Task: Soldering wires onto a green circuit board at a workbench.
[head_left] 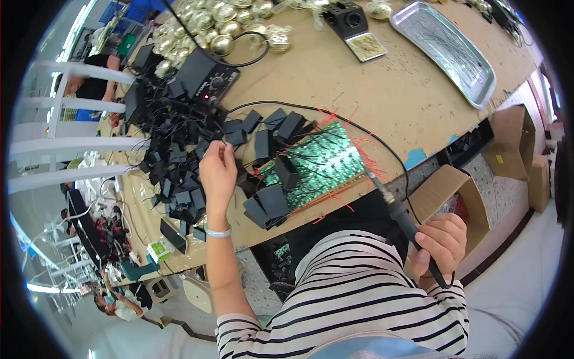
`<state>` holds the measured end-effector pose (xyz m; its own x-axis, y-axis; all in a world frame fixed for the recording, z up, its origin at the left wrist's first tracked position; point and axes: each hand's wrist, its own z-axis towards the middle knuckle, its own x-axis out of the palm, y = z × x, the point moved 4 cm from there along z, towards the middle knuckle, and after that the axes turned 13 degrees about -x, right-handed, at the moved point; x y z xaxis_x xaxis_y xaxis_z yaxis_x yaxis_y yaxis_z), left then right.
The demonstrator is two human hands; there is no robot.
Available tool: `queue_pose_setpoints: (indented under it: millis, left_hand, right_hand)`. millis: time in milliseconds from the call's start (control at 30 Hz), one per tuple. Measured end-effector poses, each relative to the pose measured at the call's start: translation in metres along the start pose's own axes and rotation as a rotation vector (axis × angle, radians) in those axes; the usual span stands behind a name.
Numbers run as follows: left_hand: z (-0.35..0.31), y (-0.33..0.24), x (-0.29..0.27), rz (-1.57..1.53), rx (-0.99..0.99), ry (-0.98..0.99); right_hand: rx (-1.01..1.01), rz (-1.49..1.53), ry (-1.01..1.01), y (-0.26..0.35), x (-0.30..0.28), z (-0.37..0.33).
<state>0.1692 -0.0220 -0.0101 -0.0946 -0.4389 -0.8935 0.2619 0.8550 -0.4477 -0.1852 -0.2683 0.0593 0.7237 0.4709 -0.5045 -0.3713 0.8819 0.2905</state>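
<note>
A soldering iron [406,221] with a black handle is wrapped in the fingers of my right hand [441,244]. Its metal tip points at the right edge of a green circuit-board panel [329,157]. Red wires stick out around that panel, and black leads run across it to several black box-shaped parts [270,206] on its left side. My left hand [217,170] is over the edge of a large heap of black boxes with thin black leads [170,143]. Its thumb and fingertips are pinched together; what lies between them is too small to make out.
The soldering station [206,78] shows a red light beside the heap; its cord loops toward the iron. Beyond are gold-coloured round parts [209,24], an iron stand [353,30] and a metal tray [445,54]. Cardboard boxes [454,203] stand right of the table. Other people sit at left.
</note>
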Motion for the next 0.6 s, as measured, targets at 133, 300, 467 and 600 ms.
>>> queue_pose_setpoints:
  millis: [133, 300, 467, 600]
  left_hand:
    - [-0.002, -0.008, -0.009, -0.619, 0.041, 0.048]
    - [-0.014, -0.049, -0.054, -1.045, 0.042, 0.282]
    - [-0.05, -0.134, -0.058, -0.233, 0.55, 0.212]
    - [-0.069, -0.16, -0.033, 0.01, 0.795, 0.171]
  right_hand:
    - [0.03, -0.059, -0.014, 0.006, 0.001, -0.005]
    - [0.054, -0.056, -0.041, 0.003, 0.004, -0.007]
    - [0.004, 0.002, 0.033, -0.006, 0.008, -0.001]
    - [-0.034, 0.061, 0.051, -0.007, 0.014, 0.0]
